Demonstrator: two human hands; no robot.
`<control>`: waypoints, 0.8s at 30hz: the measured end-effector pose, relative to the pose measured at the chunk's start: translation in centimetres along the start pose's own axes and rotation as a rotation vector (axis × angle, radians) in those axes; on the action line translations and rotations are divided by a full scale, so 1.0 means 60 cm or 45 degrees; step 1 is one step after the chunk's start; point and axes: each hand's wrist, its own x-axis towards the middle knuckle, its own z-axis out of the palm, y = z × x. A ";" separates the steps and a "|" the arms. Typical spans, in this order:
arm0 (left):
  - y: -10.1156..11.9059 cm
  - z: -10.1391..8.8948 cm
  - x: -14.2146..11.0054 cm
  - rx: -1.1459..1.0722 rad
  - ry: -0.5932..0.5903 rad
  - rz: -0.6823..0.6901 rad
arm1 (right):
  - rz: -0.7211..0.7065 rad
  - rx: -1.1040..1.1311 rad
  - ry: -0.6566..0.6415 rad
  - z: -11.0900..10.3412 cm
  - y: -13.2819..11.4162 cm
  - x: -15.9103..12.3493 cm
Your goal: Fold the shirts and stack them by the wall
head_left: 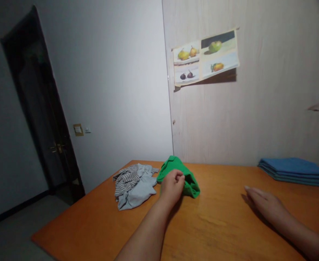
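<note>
My left hand [172,185] is closed on a bunched green cloth [175,166], which rises in folds above the middle of the table. Part of the cloth is hidden behind the fingers. To the right, my right hand [263,203] is held low over the tabletop with its fingers stretched out and nothing in it. Left of the green cloth lies a crumpled heap of grey and striped cloth [137,190], its edge close to the green one. A neat stack of folded blue cloths [294,170] sits beyond my right hand.
The orange wooden table [216,224] meets the wall at its far edge, and its left edge slants toward me. A sheet of fruit pictures [205,58] hangs crookedly on the wall. A dark door [45,108] stands at the left beside a light switch [78,129].
</note>
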 end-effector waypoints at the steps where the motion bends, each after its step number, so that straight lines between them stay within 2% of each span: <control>1: -0.011 -0.002 0.002 0.039 0.087 -0.025 | 0.000 -0.004 -0.076 0.000 -0.003 -0.001; 3: -0.037 -0.003 0.005 0.119 0.176 -0.067 | -0.005 -0.010 -0.174 0.000 -0.006 -0.003; 4: -0.051 -0.002 0.005 0.180 0.192 -0.105 | -0.007 -0.011 -0.165 0.000 -0.007 -0.003; 5: -0.064 0.001 0.005 0.319 0.159 -0.168 | -0.011 -0.009 -0.154 0.001 -0.007 -0.003; 7: -0.086 0.007 0.005 0.396 0.072 -0.214 | -0.014 -0.006 -0.151 0.003 -0.005 -0.003; 11: -0.098 0.015 0.005 0.480 -0.095 -0.168 | 0.004 0.003 -0.164 0.006 -0.007 -0.003; 14: -0.077 0.016 0.000 0.530 -0.185 -0.100 | -0.005 0.000 -0.152 0.005 -0.015 -0.006; 19: -0.016 0.013 -0.016 0.514 -0.385 0.048 | -0.024 -0.061 -0.142 0.001 -0.027 -0.008; 24: 0.033 0.005 -0.032 0.296 -0.627 0.203 | -0.038 -0.090 -0.146 0.002 -0.025 -0.004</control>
